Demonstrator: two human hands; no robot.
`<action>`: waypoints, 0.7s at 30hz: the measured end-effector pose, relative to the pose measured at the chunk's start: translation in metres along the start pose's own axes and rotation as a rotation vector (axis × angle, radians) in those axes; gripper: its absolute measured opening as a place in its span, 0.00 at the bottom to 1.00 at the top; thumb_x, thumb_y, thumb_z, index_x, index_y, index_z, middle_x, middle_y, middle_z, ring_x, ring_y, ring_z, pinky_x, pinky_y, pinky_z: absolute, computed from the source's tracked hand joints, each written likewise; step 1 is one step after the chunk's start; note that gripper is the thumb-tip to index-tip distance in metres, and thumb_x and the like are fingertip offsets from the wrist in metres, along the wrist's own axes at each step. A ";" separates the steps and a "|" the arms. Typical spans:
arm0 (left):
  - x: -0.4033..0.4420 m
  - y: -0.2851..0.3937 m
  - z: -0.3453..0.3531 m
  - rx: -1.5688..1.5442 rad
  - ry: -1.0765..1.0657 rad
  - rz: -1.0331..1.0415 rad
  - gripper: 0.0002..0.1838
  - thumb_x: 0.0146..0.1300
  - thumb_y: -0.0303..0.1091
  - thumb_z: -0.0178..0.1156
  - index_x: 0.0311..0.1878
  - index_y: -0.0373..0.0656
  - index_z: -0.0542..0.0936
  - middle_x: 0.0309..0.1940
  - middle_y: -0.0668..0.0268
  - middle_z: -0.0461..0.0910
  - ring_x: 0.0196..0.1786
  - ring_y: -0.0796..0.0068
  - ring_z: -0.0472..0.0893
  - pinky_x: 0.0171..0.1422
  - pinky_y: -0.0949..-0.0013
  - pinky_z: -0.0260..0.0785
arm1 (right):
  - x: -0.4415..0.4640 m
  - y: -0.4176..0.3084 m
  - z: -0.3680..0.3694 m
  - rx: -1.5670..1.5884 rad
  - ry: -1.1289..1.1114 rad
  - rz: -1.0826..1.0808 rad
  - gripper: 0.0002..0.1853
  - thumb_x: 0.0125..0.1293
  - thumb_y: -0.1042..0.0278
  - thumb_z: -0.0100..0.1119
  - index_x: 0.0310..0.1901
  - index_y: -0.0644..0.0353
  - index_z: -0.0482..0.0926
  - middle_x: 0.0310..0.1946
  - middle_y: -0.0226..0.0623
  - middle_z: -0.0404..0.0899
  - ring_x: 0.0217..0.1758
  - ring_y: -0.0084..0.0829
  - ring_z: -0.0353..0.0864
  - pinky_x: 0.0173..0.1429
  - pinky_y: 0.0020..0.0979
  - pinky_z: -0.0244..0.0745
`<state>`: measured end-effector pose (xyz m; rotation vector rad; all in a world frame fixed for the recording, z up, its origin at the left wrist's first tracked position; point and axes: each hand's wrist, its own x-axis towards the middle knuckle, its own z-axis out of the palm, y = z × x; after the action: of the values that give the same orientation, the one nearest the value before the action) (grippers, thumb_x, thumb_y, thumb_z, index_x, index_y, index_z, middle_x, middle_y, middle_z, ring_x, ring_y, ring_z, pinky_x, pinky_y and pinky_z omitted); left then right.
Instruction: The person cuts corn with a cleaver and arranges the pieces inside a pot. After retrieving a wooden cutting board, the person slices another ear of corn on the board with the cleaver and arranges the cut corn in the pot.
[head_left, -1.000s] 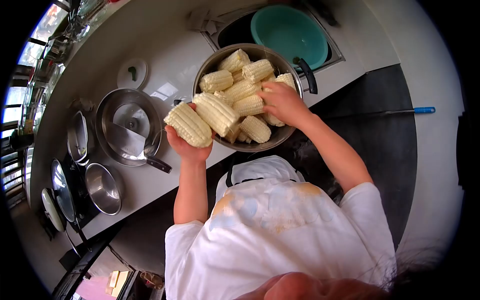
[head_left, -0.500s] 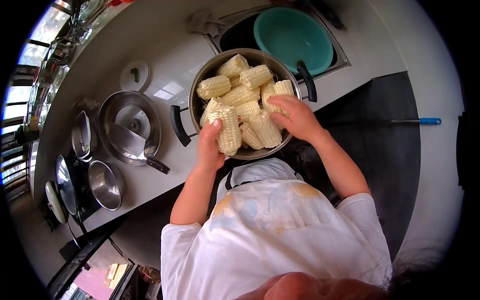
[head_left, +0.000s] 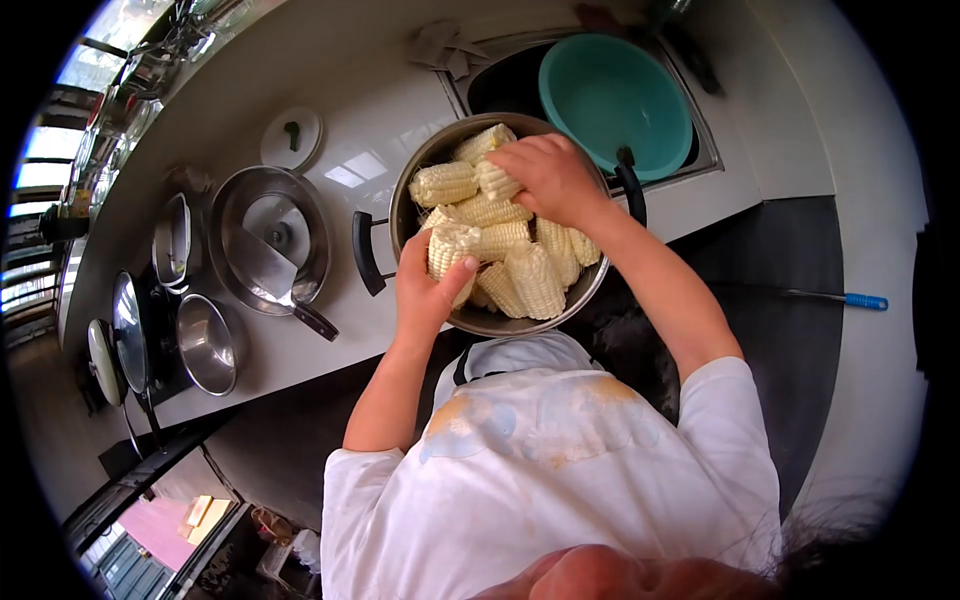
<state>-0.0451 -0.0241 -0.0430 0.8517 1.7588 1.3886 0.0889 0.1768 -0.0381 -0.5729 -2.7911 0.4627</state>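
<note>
A steel pot (head_left: 397, 205) with black handles holds several pieces of pale corn on the cob (head_left: 535, 280), piled up to near the rim. At the pot's near left side, my left hand (head_left: 424, 295) is closed round one corn piece (head_left: 453, 248), thumb on its right side. My right hand (head_left: 553, 180) reaches over the far right part of the pot, its fingers curled on another corn piece (head_left: 496, 182) high in the pile. Its fingertips partly cover that piece.
Behind the pot, a teal basin (head_left: 615, 105) sits in the sink (head_left: 710, 150). To the left, a steel pan (head_left: 222, 225) holds a lid and a cleaver (head_left: 262, 270). Nearby are a white lid (head_left: 292, 138) and a steel bowl (head_left: 208, 345). A grey cloth (head_left: 445, 48) lies by the sink.
My right hand has moved from the pot's right side to the far middle and now grips a corn piece there. The corn in my left hand has shifted and tilted; the view has moved slightly.
</note>
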 end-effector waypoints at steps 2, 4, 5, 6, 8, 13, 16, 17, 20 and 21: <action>0.001 0.006 -0.003 -0.095 0.003 -0.079 0.30 0.51 0.43 0.68 0.52 0.33 0.72 0.45 0.57 0.76 0.47 0.67 0.76 0.53 0.66 0.67 | 0.009 -0.006 0.009 -0.080 -0.047 -0.104 0.33 0.44 0.72 0.66 0.57 0.49 0.71 0.55 0.32 0.72 0.61 0.35 0.67 0.65 0.38 0.57; 0.001 0.005 -0.002 -0.101 0.024 -0.044 0.30 0.51 0.43 0.67 0.52 0.33 0.72 0.45 0.58 0.76 0.47 0.68 0.76 0.53 0.66 0.68 | 0.009 -0.012 -0.001 -0.081 -0.047 -0.060 0.34 0.45 0.71 0.67 0.58 0.50 0.70 0.58 0.33 0.70 0.63 0.37 0.65 0.66 0.39 0.56; 0.000 0.004 -0.001 -0.113 0.040 -0.019 0.30 0.51 0.42 0.67 0.52 0.33 0.72 0.45 0.59 0.76 0.46 0.70 0.76 0.52 0.67 0.68 | 0.006 -0.015 -0.008 -0.081 -0.059 -0.010 0.35 0.46 0.70 0.67 0.60 0.51 0.68 0.60 0.35 0.68 0.65 0.38 0.63 0.67 0.40 0.56; 0.000 0.005 -0.001 -0.115 0.037 -0.024 0.30 0.51 0.42 0.67 0.52 0.33 0.72 0.45 0.59 0.76 0.46 0.70 0.76 0.52 0.67 0.68 | -0.003 -0.013 -0.018 -0.082 -0.063 -0.006 0.35 0.46 0.70 0.67 0.60 0.51 0.68 0.60 0.35 0.68 0.65 0.38 0.63 0.67 0.40 0.56; 0.000 0.009 0.000 -0.209 0.028 -0.060 0.30 0.51 0.41 0.67 0.53 0.33 0.71 0.45 0.59 0.76 0.46 0.70 0.76 0.52 0.68 0.68 | -0.032 -0.001 -0.042 0.119 0.078 0.157 0.39 0.46 0.67 0.69 0.63 0.54 0.64 0.64 0.42 0.61 0.68 0.42 0.59 0.69 0.42 0.54; 0.010 0.008 0.008 -0.227 -0.025 -0.017 0.30 0.51 0.40 0.67 0.54 0.32 0.71 0.45 0.59 0.76 0.47 0.71 0.75 0.52 0.68 0.68 | -0.096 -0.021 -0.015 -0.063 -0.007 0.278 0.42 0.43 0.66 0.71 0.63 0.60 0.63 0.67 0.53 0.52 0.71 0.51 0.50 0.65 0.45 0.60; 0.013 0.006 0.015 -0.221 -0.043 -0.015 0.30 0.50 0.40 0.67 0.53 0.32 0.71 0.44 0.58 0.76 0.47 0.70 0.76 0.52 0.68 0.68 | -0.096 -0.025 -0.005 -0.040 0.005 0.336 0.37 0.47 0.74 0.63 0.62 0.61 0.64 0.68 0.53 0.51 0.71 0.51 0.50 0.64 0.48 0.59; 0.013 0.005 0.016 -0.209 -0.055 -0.020 0.30 0.50 0.40 0.67 0.53 0.32 0.72 0.44 0.58 0.76 0.47 0.70 0.76 0.52 0.67 0.68 | -0.096 -0.024 -0.002 -0.016 0.061 0.332 0.35 0.48 0.76 0.60 0.62 0.61 0.64 0.68 0.53 0.51 0.71 0.51 0.50 0.63 0.50 0.59; 0.015 -0.007 0.016 -0.154 -0.046 0.019 0.30 0.50 0.40 0.68 0.52 0.31 0.72 0.44 0.57 0.76 0.47 0.68 0.76 0.53 0.66 0.67 | -0.095 -0.027 -0.004 -0.036 0.130 0.305 0.31 0.49 0.79 0.54 0.60 0.62 0.67 0.66 0.54 0.55 0.69 0.52 0.55 0.64 0.51 0.57; 0.014 -0.006 0.016 -0.154 -0.049 0.019 0.30 0.50 0.40 0.68 0.52 0.31 0.72 0.44 0.57 0.76 0.47 0.68 0.76 0.53 0.66 0.67 | -0.096 -0.030 -0.004 -0.086 0.140 0.300 0.30 0.49 0.79 0.54 0.59 0.62 0.68 0.65 0.55 0.56 0.68 0.52 0.56 0.65 0.52 0.56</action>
<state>-0.0392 -0.0055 -0.0530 0.8129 1.5880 1.4823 0.1653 0.1113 -0.0410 -1.0105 -2.6104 0.3457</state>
